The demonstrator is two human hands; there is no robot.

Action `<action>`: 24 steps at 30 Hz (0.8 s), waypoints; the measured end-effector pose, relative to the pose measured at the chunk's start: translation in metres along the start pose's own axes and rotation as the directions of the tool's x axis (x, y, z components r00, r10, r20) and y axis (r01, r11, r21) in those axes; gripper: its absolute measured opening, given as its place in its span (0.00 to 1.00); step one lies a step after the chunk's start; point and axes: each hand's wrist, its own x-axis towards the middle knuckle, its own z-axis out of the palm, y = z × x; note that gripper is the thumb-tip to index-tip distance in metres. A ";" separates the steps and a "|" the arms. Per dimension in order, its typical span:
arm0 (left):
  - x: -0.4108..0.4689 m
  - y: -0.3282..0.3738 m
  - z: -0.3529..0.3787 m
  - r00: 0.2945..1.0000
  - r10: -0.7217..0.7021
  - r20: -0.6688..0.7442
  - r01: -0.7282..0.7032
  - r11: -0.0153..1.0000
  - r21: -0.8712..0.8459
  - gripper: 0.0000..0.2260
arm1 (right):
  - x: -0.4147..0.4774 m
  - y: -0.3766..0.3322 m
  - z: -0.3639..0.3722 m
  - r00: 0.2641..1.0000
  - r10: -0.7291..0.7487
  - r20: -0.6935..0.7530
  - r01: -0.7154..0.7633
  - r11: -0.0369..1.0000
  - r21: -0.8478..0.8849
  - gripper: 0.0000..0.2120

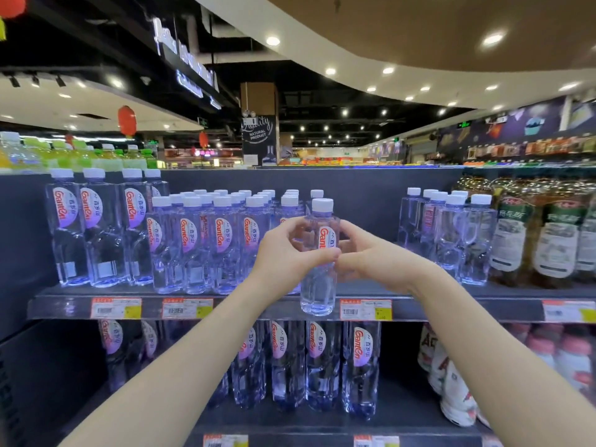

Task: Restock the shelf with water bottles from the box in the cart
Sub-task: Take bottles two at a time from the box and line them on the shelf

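A clear water bottle (319, 285) with a white cap and a red-lettered label hangs upright in front of the dark shelf (258, 306). My left hand (287, 253) grips its middle from the left. From the right, my right hand (371, 253) holds the same bottle, fingers curled at the label. The bottle's base is level with the shelf's front edge. Several matching small bottles (219, 233) stand in rows on the shelf, just left of and behind the held one. The cart and box are out of view.
Taller water bottles (93, 233) stand at the shelf's left end. Another group of small bottles (451, 233) and green-labelled oil bottles (554, 240) stand to the right, with a gap on the shelf between the groups. More water bottles (322, 366) fill the shelf below.
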 end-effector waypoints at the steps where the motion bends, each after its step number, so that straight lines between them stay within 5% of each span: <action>1: -0.001 0.003 0.004 1.000 -0.015 0.001 0.015 0.999 -0.032 0.20 | -0.004 0.003 0.001 1.000 -0.007 0.013 0.007 1.000 -0.023 0.34; 4: -0.002 0.010 0.013 0.999 -0.032 0.013 0.032 0.997 -0.072 0.19 | -0.012 0.008 0.006 0.996 -0.069 -0.060 0.068 0.998 -0.007 0.36; 7: -0.002 0.015 0.015 0.997 0.063 0.033 -0.068 0.984 0.165 0.20 | -0.011 0.011 0.005 0.978 -0.104 -0.181 0.108 0.994 0.010 0.33; 12: -0.010 0.016 0.004 0.988 0.097 0.120 -0.149 0.810 0.567 0.37 | 0.004 0.010 -0.009 0.950 -0.087 -0.300 0.077 0.996 -0.044 0.31; 24: -0.040 -0.004 -0.015 0.976 0.134 0.170 -0.211 0.427 0.879 0.30 | 0.076 0.058 -0.011 0.931 0.007 -0.365 -0.038 0.996 -0.077 0.34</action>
